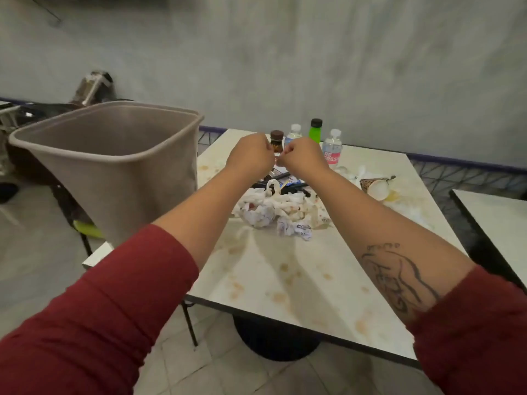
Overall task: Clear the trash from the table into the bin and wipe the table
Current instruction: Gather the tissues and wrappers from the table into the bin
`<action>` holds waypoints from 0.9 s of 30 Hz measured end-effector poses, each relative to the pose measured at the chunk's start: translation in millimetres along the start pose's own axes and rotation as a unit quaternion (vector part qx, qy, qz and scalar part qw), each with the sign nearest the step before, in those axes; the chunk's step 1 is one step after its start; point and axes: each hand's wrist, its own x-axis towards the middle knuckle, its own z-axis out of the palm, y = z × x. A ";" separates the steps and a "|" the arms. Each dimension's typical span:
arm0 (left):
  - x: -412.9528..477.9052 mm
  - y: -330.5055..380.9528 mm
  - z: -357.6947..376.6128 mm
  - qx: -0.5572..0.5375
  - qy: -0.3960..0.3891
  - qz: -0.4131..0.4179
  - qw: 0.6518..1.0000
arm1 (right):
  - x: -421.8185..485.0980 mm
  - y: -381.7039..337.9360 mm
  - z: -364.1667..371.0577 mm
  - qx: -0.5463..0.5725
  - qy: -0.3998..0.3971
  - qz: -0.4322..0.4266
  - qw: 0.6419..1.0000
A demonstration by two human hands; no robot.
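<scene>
– At twelve o'clock on the worktop (285,280), can you read anything?
– Only the pink label on one clear bottle (332,151): "BE", then letters ending in "RIES". A green bottle (315,131), a second clear one (293,134) and a brown-capped jar (276,141) stand upright beside it, their print too blurred.
– And the trash?
– Crumpled white paper (279,209) is heaped at the centre, some of it printed, with thin black strips (285,181) just behind. At two o'clock a paper cup (376,188) lies on its side, mouth toward five o'clock, by a yellowish spill. Brown stains dot the glossy pale top.
– The bin (114,166)?
– Taupe plastic, a rounded rectangle, mouth up, at ten o'clock just off the edge.
– Hands?
– The left hand (251,155) and right hand (306,158) hover above the heap, knuckles nearly touching, fingers curled inward. Whether they pinch anything, I cannot tell.
</scene>
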 end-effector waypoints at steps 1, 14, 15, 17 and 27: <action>0.1 -6.8 6.6 0.002 -0.004 -0.011 1.000 | 2.5 5.0 6.6 -0.001 -0.004 -0.002 1.000; 31.8 -72.6 75.0 -0.043 0.037 -0.176 0.983 | 63.4 3.5 86.7 0.001 -0.036 -0.014 0.999; 35.1 -74.6 78.7 -0.055 0.051 -0.185 0.980 | 68.0 1.2 89.9 0.002 -0.035 -0.017 0.999; 42.3 -79.9 85.6 -0.079 0.082 -0.196 0.974 | 78.7 -2.7 97.6 0.000 -0.036 -0.026 0.999; 73.3 -111.6 114.8 -0.178 0.162 -0.361 0.901 | 137.0 -1.1 141.8 -0.015 -0.065 -0.086 0.994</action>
